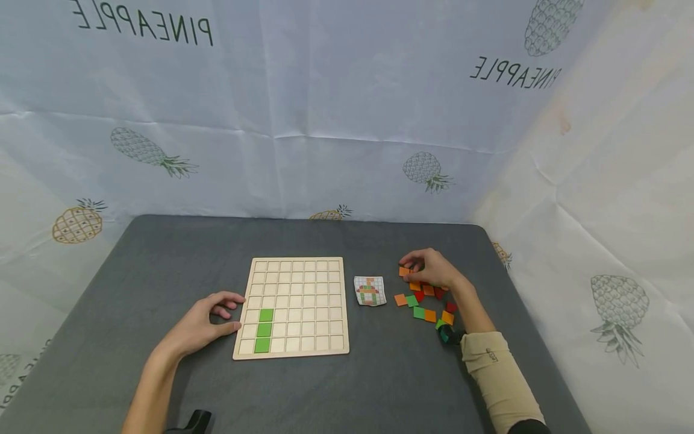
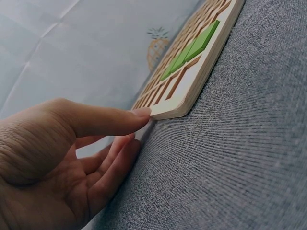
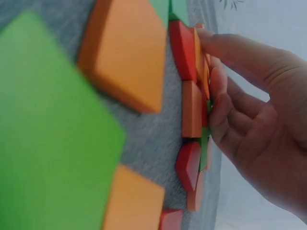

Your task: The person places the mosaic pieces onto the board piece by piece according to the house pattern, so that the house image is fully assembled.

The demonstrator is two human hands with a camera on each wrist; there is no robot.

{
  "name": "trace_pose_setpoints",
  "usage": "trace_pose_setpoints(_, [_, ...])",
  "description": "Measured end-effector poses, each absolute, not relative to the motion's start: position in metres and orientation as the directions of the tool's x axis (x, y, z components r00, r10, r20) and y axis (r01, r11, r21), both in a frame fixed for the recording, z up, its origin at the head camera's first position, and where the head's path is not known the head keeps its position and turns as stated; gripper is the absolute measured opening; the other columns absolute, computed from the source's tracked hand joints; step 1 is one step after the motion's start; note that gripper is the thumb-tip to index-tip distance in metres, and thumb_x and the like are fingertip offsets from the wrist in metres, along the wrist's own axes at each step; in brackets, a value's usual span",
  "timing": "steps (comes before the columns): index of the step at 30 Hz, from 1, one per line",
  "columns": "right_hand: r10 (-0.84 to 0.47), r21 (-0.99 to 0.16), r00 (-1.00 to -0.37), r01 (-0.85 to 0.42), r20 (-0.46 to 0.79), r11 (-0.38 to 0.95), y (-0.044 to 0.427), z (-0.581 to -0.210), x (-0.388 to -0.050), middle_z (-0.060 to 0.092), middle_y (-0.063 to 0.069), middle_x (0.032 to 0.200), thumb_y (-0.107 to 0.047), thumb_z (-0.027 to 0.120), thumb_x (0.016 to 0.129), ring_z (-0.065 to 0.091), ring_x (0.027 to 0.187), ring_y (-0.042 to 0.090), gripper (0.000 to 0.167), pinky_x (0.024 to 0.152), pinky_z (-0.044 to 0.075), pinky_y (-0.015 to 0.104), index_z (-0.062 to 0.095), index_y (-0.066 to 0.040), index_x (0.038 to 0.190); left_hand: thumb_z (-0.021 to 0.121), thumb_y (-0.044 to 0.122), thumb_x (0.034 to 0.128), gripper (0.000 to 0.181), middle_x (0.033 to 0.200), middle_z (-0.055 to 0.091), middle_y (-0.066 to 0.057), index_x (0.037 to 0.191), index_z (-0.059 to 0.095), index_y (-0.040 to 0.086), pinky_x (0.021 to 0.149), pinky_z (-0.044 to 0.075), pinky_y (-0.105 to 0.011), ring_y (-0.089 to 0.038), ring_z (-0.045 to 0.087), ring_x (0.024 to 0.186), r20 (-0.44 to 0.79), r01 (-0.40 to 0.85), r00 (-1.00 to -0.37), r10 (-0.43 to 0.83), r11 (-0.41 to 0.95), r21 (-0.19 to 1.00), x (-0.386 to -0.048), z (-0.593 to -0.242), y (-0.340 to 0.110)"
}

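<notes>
The wooden board [image 1: 307,299] is touched at its left edge by the loosely spread left hand [image 1: 199,324], while over colored tiles [image 1: 428,290] to its right the right hand [image 1: 434,269] is held bent-fingered, any pinch being unclear.

Soft, even light over my tabletop [image 1: 303,395]
The curtain [image 1: 352,78] shifts from bluish to warm cream at right; in my right-wrist view the nearest green tile [image 3: 53,139] is out of focus.

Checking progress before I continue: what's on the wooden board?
The board holds three green tiles in its second column from the left, at the near end; what lies beneath them is hidden.
</notes>
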State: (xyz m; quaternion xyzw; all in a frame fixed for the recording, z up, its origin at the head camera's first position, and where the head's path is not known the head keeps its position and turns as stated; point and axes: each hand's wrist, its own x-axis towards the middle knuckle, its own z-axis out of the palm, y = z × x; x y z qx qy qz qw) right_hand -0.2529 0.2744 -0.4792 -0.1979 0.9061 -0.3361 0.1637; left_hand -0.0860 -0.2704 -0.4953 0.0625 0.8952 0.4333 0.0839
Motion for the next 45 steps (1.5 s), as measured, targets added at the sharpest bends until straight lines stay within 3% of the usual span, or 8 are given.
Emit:
trace_pose_setpoints(8, [-0.449, -0.673, -0.887, -0.268, -0.106, 0.689, 0.275, -0.482, -0.251, 0.076, 0.01, 0.108, -0.018, 0.087, 0.093, 0.067, 0.081, 0.017, 0.034, 0.07, 0.056, 0.029, 0.079, -0.01, 0.125, 0.088, 0.015, 0.0912, 0.052, 0.123, 0.067, -0.013, 0.138, 0.067, 0.005, 0.081, 0.051, -0.027, -0.011, 0.06, 0.097, -0.096, 0.038, -0.978, 0.182, 0.619, 0.784, -0.085, -0.496, -0.271])
trace_pose_setpoints(20, [-0.489, -0.672, -0.872, -0.37, 0.013, 0.642, 0.25, -0.46, -0.239, 0.077, 0.003, 0.097, -0.025, 0.087, 0.094, 0.065, 0.077, 0.014, 0.033, 0.066, 0.051, 0.029, 0.081, -0.012, 0.123, 0.089, 0.014, 0.0903, 0.052, 0.123, 0.067, -0.014, 0.137, 0.067, 0.004, 0.081, 0.051, -0.027, -0.012, 0.06, 0.097, -0.102, 0.028, -0.98, 0.17, 0.626, 0.779, -0.085, -0.495, -0.27])
trace_pose_setpoints(29, [-0.55, -0.667, -0.82, -0.499, 0.157, 0.554, 0.213, -0.438, -0.225, 0.074, 0.005, 0.099, -0.019, 0.088, 0.092, 0.062, 0.075, 0.009, 0.029, 0.07, 0.054, 0.03, 0.081, -0.01, 0.12, 0.088, 0.015, 0.0909, 0.053, 0.124, 0.067, -0.014, 0.138, 0.067, 0.004, 0.081, 0.051, -0.028, -0.013, 0.06, 0.098, -0.105, 0.027, -0.979, 0.173, 0.624, 0.781, -0.086, -0.495, -0.27])
trace_pose_setpoints(39, [-0.62, -0.687, -0.755, -0.569, 0.217, 0.453, 0.179, -0.43, -0.213, 0.075, 0.006, 0.1, -0.016, 0.088, 0.092, 0.062, 0.074, 0.007, 0.027, 0.071, 0.056, 0.035, 0.082, -0.014, 0.118, 0.089, 0.015, 0.0905, 0.052, 0.123, 0.067, -0.014, 0.136, 0.068, 0.005, 0.082, 0.052, -0.027, -0.011, 0.06, 0.097, -0.093, 0.041, -0.979, 0.181, 0.622, 0.782, -0.086, -0.496, -0.269])
trace_pose_setpoints(45, [-0.654, -0.705, -0.724, -0.581, 0.22, 0.406, 0.157, -0.427, -0.207, 0.074, 0.002, 0.103, -0.018, 0.089, 0.092, 0.061, 0.077, 0.008, 0.026, 0.071, 0.055, 0.031, 0.082, -0.015, 0.117, 0.089, 0.014, 0.09, 0.053, 0.123, 0.067, -0.014, 0.137, 0.067, 0.004, 0.081, 0.051, -0.027, -0.012, 0.06, 0.098, -0.098, 0.035, -0.98, 0.175, 0.63, 0.776, -0.087, -0.495, -0.269])
